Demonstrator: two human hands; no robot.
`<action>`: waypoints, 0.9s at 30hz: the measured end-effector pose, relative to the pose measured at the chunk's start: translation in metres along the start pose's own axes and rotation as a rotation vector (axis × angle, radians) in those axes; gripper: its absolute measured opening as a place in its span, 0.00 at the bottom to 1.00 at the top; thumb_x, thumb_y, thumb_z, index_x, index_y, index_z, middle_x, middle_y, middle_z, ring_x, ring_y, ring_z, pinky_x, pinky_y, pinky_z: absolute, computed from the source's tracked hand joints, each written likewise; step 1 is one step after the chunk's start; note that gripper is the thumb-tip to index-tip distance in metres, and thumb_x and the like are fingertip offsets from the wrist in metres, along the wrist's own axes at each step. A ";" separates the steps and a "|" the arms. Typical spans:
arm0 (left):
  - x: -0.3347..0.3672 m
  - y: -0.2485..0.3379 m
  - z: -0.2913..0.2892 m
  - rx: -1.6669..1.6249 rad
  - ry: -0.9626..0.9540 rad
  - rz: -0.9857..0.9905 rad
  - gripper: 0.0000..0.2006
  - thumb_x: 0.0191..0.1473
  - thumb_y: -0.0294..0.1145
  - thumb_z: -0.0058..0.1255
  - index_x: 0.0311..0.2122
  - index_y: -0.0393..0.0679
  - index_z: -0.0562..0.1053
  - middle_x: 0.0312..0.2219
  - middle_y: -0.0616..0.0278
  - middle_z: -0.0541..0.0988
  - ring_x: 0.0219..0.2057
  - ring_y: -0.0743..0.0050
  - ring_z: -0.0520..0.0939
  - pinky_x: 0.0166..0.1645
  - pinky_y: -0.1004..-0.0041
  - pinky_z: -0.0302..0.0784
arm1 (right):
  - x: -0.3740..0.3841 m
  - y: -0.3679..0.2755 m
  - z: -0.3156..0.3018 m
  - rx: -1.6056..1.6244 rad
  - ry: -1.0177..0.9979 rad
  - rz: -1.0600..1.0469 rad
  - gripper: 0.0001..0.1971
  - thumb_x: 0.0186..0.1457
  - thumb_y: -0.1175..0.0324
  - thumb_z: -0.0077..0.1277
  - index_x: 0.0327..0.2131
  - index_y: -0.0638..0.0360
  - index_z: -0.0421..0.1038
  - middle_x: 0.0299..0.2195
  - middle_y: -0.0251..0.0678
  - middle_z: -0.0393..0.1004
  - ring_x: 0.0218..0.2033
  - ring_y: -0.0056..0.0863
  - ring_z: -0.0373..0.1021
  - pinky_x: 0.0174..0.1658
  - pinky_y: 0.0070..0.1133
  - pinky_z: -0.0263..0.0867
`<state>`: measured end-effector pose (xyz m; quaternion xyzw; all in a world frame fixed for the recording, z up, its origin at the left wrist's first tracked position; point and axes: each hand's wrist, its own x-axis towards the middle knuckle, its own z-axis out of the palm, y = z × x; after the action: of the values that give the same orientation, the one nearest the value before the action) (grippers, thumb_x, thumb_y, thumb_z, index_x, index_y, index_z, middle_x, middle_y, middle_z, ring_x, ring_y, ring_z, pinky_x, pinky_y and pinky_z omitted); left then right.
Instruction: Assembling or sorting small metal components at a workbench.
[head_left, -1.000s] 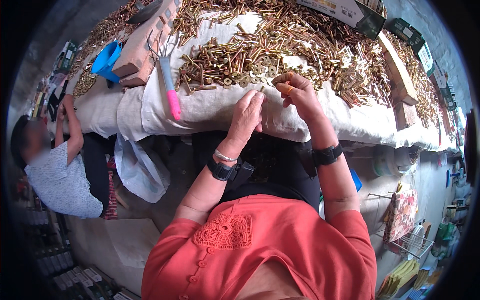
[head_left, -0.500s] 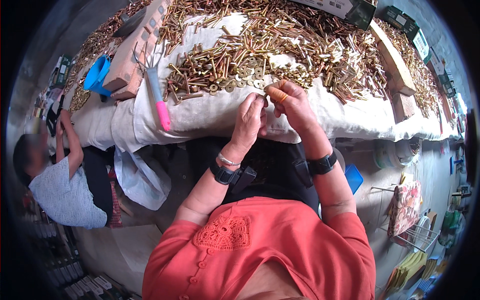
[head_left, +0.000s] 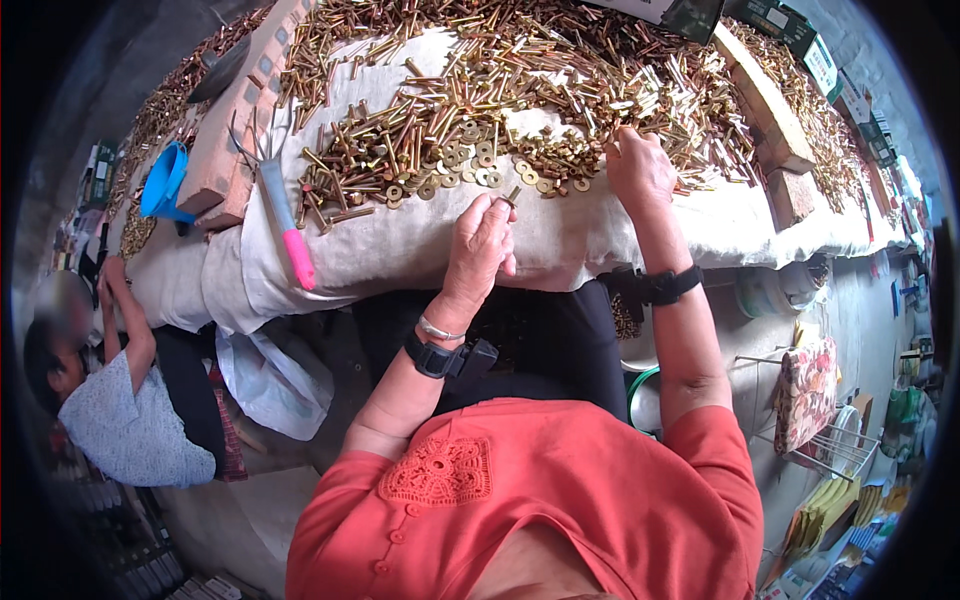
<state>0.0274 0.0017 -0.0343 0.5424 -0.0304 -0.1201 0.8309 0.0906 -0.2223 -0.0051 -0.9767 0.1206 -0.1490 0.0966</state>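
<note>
The left grip (head_left: 482,243) is pinching a bolt (head_left: 514,194), sensibly leaving its far end exposed. Washers (head_left: 485,148) are lying beyond that grip. The right grip (head_left: 642,174) is hovering by loose bolts (head_left: 668,105), its hold unclear.

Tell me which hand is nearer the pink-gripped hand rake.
Left. The left hand is right of the rake, not touching; the right hand is farther right, by the metal fasteners.
</note>
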 end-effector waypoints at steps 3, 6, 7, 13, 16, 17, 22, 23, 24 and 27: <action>-0.003 0.001 -0.003 0.010 0.006 0.003 0.12 0.60 0.39 0.42 0.32 0.40 0.65 0.22 0.69 0.65 0.14 0.90 0.60 0.13 0.82 0.65 | -0.002 -0.002 -0.011 -0.115 -0.116 0.046 0.11 0.52 0.61 0.47 0.36 0.55 0.70 0.39 0.49 0.69 0.38 0.45 0.72 0.39 0.34 0.68; -0.006 0.006 -0.005 0.002 -0.005 0.030 0.12 0.60 0.39 0.43 0.31 0.40 0.66 0.20 0.70 0.64 0.14 0.90 0.60 0.13 0.82 0.66 | 0.001 0.008 -0.009 -0.141 -0.140 -0.009 0.13 0.51 0.60 0.48 0.38 0.55 0.69 0.40 0.49 0.69 0.39 0.45 0.72 0.40 0.34 0.68; -0.008 0.006 -0.005 0.005 0.005 0.033 0.12 0.60 0.39 0.43 0.31 0.40 0.66 0.20 0.71 0.63 0.14 0.90 0.60 0.14 0.82 0.66 | 0.003 0.011 -0.004 -0.158 -0.133 -0.011 0.14 0.50 0.60 0.49 0.38 0.56 0.68 0.40 0.49 0.69 0.39 0.45 0.72 0.41 0.34 0.68; -0.014 0.010 -0.005 0.012 -0.010 0.032 0.11 0.60 0.38 0.43 0.31 0.40 0.66 0.19 0.71 0.63 0.14 0.90 0.60 0.14 0.82 0.66 | 0.001 0.023 0.000 0.223 -0.007 -0.088 0.10 0.50 0.69 0.48 0.37 0.60 0.69 0.30 0.45 0.74 0.33 0.37 0.73 0.36 0.30 0.69; -0.017 0.008 -0.005 0.037 -0.008 0.024 0.11 0.60 0.37 0.43 0.31 0.40 0.66 0.19 0.71 0.63 0.14 0.90 0.60 0.14 0.82 0.67 | -0.017 0.001 -0.011 1.059 -0.286 0.026 0.12 0.50 0.73 0.49 0.39 0.64 0.70 0.25 0.37 0.73 0.29 0.25 0.71 0.30 0.22 0.69; -0.018 0.007 -0.004 0.065 -0.027 0.016 0.10 0.60 0.36 0.42 0.31 0.40 0.66 0.19 0.72 0.63 0.14 0.90 0.60 0.14 0.82 0.67 | -0.027 -0.008 -0.016 1.250 -0.344 0.051 0.13 0.50 0.74 0.50 0.41 0.66 0.70 0.27 0.31 0.72 0.28 0.19 0.68 0.27 0.17 0.66; -0.024 0.011 0.002 0.115 -0.052 0.030 0.10 0.60 0.35 0.42 0.30 0.40 0.66 0.19 0.72 0.62 0.14 0.91 0.60 0.15 0.82 0.67 | -0.058 -0.032 -0.007 1.698 -0.593 0.125 0.07 0.56 0.67 0.47 0.35 0.59 0.67 0.31 0.32 0.71 0.28 0.16 0.65 0.29 0.16 0.65; -0.026 0.012 0.003 0.113 -0.056 0.042 0.10 0.60 0.35 0.41 0.30 0.40 0.66 0.19 0.72 0.62 0.14 0.91 0.60 0.15 0.82 0.67 | -0.062 -0.037 -0.010 1.718 -0.619 0.126 0.07 0.56 0.67 0.47 0.36 0.59 0.66 0.32 0.33 0.71 0.27 0.15 0.65 0.29 0.16 0.65; -0.027 0.012 0.002 0.117 -0.054 0.044 0.10 0.60 0.35 0.41 0.30 0.40 0.66 0.19 0.72 0.62 0.14 0.91 0.60 0.15 0.82 0.67 | -0.068 -0.043 -0.014 1.738 -0.644 0.126 0.07 0.57 0.67 0.46 0.36 0.59 0.66 0.33 0.34 0.72 0.27 0.15 0.65 0.29 0.16 0.66; -0.030 0.014 0.003 0.153 -0.066 0.038 0.10 0.60 0.35 0.41 0.30 0.40 0.66 0.20 0.71 0.63 0.14 0.90 0.60 0.15 0.82 0.67 | -0.075 -0.046 -0.017 1.712 -0.672 0.072 0.07 0.58 0.68 0.44 0.37 0.60 0.64 0.35 0.38 0.72 0.27 0.16 0.65 0.29 0.17 0.67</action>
<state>0.0001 0.0111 -0.0182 0.5995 -0.0772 -0.1197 0.7876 0.0251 -0.1608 0.0011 -0.5596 -0.0349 0.1072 0.8210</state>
